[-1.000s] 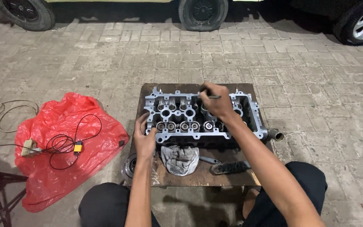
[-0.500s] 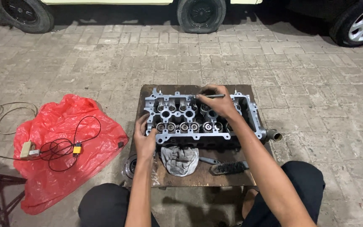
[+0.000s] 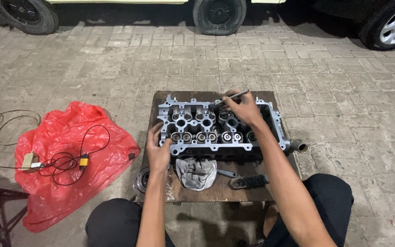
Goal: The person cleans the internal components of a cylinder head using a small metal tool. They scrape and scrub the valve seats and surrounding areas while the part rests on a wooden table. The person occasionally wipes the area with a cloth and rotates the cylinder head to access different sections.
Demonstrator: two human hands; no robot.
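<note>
A silver-grey metal engine cylinder head point(image 3: 220, 128) is lying flat on a brown wooden board point(image 3: 158, 98) on the paved ground. The right hand point(image 3: 242, 110) is pinching a thin dark metal rod point(image 3: 230, 98) between closed fingers, its tip angling down into the head's far row of ports. The left hand point(image 3: 157, 148) is resting half-curled against the head's near-left edge, gripping nothing else. A crumpled grey rag point(image 3: 196, 171) and a dark wire brush point(image 3: 248, 180) are lying just in front. A red plastic sheet point(image 3: 69, 155) with black cables is spreading well to the left.
</note>
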